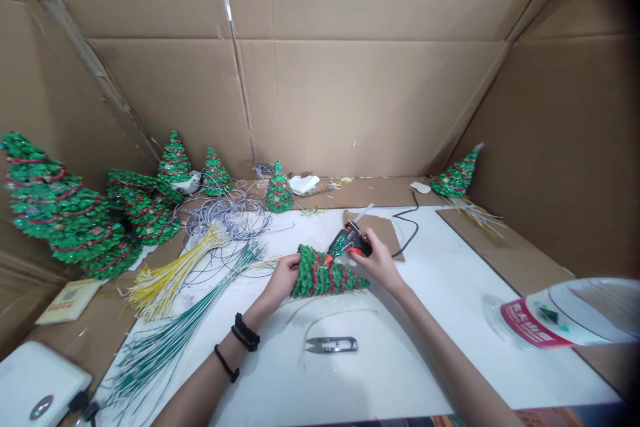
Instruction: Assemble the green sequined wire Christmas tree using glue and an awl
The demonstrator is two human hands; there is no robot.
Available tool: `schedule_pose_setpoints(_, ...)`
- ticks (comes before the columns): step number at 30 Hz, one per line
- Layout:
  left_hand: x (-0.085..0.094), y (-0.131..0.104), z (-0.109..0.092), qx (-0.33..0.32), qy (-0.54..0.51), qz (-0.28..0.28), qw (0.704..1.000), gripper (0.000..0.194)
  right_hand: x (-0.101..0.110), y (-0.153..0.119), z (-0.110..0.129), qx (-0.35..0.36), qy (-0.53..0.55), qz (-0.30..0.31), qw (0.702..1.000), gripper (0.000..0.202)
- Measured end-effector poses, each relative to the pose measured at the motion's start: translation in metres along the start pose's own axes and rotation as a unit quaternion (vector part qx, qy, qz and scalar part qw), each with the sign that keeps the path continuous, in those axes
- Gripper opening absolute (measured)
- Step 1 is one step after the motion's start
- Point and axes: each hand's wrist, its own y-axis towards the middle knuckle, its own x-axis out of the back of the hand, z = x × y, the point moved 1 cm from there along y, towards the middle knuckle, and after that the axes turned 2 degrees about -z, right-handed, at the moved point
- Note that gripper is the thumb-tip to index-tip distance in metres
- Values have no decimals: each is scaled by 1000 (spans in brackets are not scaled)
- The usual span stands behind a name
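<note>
A small green Christmas tree (313, 280) with red garland lies on its side on the white table. My left hand (286, 275) grips it at its wide base. In my right hand (376, 255) is a black hot glue gun (349, 238) with an orange tip, its nozzle touching or close above the tree's upper side. A clear glue stick (363, 212) juts from the back of the gun. Thin wires trail from the tree's base. Thread snips (332, 345) lie on the table just below the tree.
Green wires (175, 340), yellow wires (173, 273) and tangled pale wire (225, 213) spread on the left. Several finished trees (65, 207) stand at the left and back. A large water bottle (560, 313) is at right. The gun's black cord (413, 237) runs over cardboard (385, 230).
</note>
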Motion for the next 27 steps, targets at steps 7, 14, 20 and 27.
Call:
schedule_pose_setpoints(7, 0, 0, -1, -1, -8, 5, 1000, 14, 1, 0, 1, 4, 7, 5, 1000, 23)
schedule_pose_setpoints(14, -2, -3, -7, 12, -35, 7, 999, 15, 4, 0, 2, -1, 10, 9, 1000, 23)
schedule_pose_setpoints(20, -2, -2, -5, 14, -36, 5, 999, 16, 4, 1, -2, -3, 3, 8, 1000, 24)
schedule_pose_setpoints(27, -1, -2, -5, 10, -18, 3, 1000, 17, 3, 1, -5, 4, 8, 12, 1000, 23)
